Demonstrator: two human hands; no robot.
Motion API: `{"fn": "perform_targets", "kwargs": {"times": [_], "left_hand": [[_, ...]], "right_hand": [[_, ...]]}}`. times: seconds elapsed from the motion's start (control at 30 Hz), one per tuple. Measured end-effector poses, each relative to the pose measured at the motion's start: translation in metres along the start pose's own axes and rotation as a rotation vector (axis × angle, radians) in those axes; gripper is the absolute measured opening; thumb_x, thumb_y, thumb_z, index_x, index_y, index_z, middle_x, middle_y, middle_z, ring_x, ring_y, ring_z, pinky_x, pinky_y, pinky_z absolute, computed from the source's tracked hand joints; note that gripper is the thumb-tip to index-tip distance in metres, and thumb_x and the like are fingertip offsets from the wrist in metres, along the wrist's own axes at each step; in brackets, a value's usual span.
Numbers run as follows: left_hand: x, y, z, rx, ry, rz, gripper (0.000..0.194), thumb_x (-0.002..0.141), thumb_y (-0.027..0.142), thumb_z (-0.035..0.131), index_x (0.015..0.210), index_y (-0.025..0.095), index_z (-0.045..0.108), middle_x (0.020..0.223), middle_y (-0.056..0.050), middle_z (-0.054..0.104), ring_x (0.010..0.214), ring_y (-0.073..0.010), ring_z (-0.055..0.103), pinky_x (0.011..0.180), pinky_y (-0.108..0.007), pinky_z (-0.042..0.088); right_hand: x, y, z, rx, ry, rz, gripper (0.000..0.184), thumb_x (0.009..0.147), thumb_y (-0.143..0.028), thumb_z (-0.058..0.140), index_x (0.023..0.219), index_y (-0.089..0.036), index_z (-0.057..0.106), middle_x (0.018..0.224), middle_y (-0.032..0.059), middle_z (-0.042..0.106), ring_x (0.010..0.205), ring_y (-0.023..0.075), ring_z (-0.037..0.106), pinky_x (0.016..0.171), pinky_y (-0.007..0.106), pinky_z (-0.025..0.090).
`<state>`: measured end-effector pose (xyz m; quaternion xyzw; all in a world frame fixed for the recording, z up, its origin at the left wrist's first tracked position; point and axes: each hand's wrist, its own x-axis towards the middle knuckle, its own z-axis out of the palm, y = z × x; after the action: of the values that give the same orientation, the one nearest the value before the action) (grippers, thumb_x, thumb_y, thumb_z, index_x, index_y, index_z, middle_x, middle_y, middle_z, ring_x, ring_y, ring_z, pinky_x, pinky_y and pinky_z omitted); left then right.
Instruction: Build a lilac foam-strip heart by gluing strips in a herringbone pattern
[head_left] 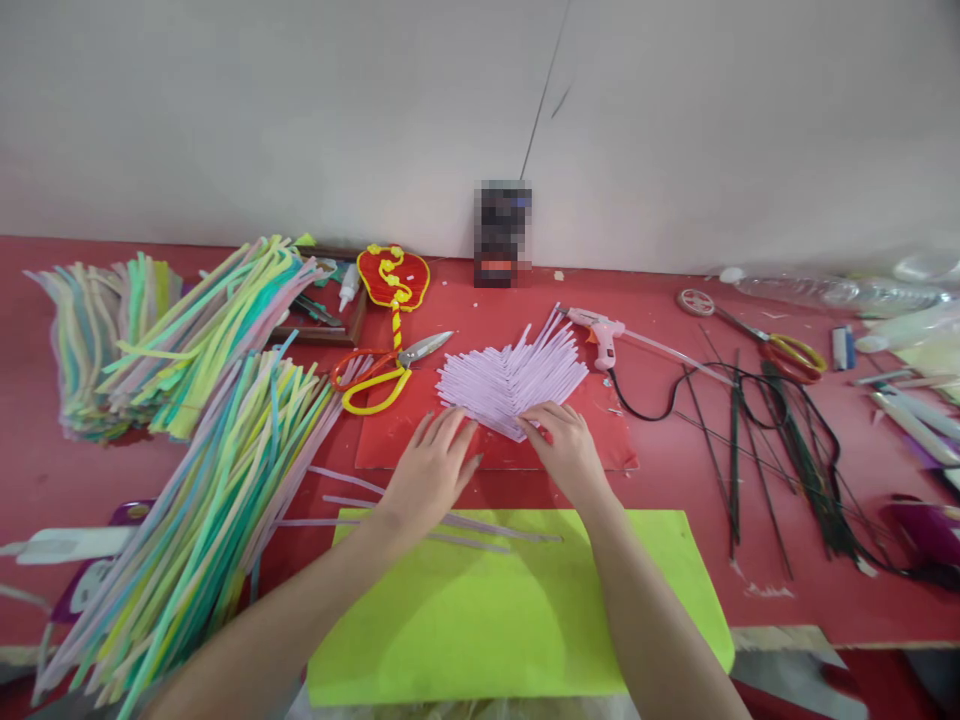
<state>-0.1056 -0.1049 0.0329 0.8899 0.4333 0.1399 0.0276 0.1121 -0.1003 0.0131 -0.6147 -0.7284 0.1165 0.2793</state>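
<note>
Stretching from side to side, one red surface holds lots of craft things. One big yellow-green sheet lies under the arms. On the left are three fat bunches of fuzzy sticks in many colors. One smaller red sheet sits in the middle. Two hands reach over it. The left hand is loose, with its thumb away from its fingers. The right hand has its thumb and finger close together, but I cannot tell if they pinch anything. One purple leaf shape lies on the red sheet, just past both hands, with their fingertips at its near edge. There are two pairs of scissors, one left of the leaf and one far right. One pink glue gun is right of the leaf. One brown box at the back holds one small white tube and a dark tool.
</note>
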Motion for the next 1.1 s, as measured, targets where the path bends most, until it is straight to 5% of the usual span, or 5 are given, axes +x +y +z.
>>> {"fn": "perform_targets", "kwargs": {"times": [0.23, 0.47, 0.67, 0.87, 1.1], "left_hand": [[-0.005, -0.015, 0.009, 0.058, 0.043, -0.189, 0.047, 0.093, 0.027, 0.043, 0.135, 0.006, 0.042, 0.139, -0.019, 0.046, 0.131, -0.0311, 0.041, 0.108, -0.050, 0.035], [0.009, -0.041, 0.017, 0.034, 0.084, -0.108, 0.033, 0.092, 0.019, 0.043, 0.123, 0.013, 0.055, 0.133, -0.011, 0.056, 0.126, -0.0249, 0.048, 0.112, -0.048, 0.029], [0.018, -0.055, 0.021, -0.086, 0.140, -0.079, 0.027, 0.088, 0.012, 0.050, 0.112, 0.016, 0.061, 0.117, -0.008, 0.065, 0.109, -0.0203, 0.060, 0.098, -0.037, 0.046], [0.021, -0.061, 0.023, -0.072, 0.189, -0.050, 0.025, 0.091, 0.014, 0.047, 0.107, 0.019, 0.065, 0.109, -0.005, 0.070, 0.101, -0.0181, 0.065, 0.093, -0.035, 0.049], [0.018, -0.066, 0.030, -0.019, 0.233, -0.031, 0.027, 0.093, 0.016, 0.044, 0.108, 0.022, 0.066, 0.111, -0.002, 0.070, 0.111, -0.0192, 0.061, 0.106, -0.043, 0.038]], "right_hand": [[0.018, -0.028, 0.012, -0.010, -0.046, -0.161, 0.022, 0.091, -0.025, 0.050, 0.096, -0.025, 0.071, 0.098, 0.0074, 0.063, 0.092, 0.0219, 0.056, 0.084, 0.039, 0.046], [0.036, -0.041, 0.026, -0.072, -0.099, -0.183, 0.019, 0.090, -0.023, 0.053, 0.095, -0.023, 0.071, 0.095, 0.0062, 0.064, 0.090, 0.0215, 0.055, 0.082, 0.037, 0.043], [0.051, -0.039, 0.034, -0.007, -0.134, -0.198, 0.020, 0.089, -0.017, 0.053, 0.092, -0.024, 0.072, 0.093, 0.0040, 0.066, 0.089, 0.0198, 0.056, 0.083, 0.034, 0.043], [0.057, -0.034, 0.037, 0.019, -0.205, -0.191, 0.016, 0.088, -0.020, 0.057, 0.094, -0.024, 0.072, 0.094, 0.0033, 0.068, 0.088, 0.0185, 0.059, 0.082, 0.034, 0.042], [0.051, -0.030, 0.037, 0.093, -0.196, -0.181, 0.014, 0.087, -0.022, 0.059, 0.092, -0.026, 0.071, 0.095, 0.0019, 0.069, 0.089, 0.0166, 0.060, 0.084, 0.033, 0.042]]}}
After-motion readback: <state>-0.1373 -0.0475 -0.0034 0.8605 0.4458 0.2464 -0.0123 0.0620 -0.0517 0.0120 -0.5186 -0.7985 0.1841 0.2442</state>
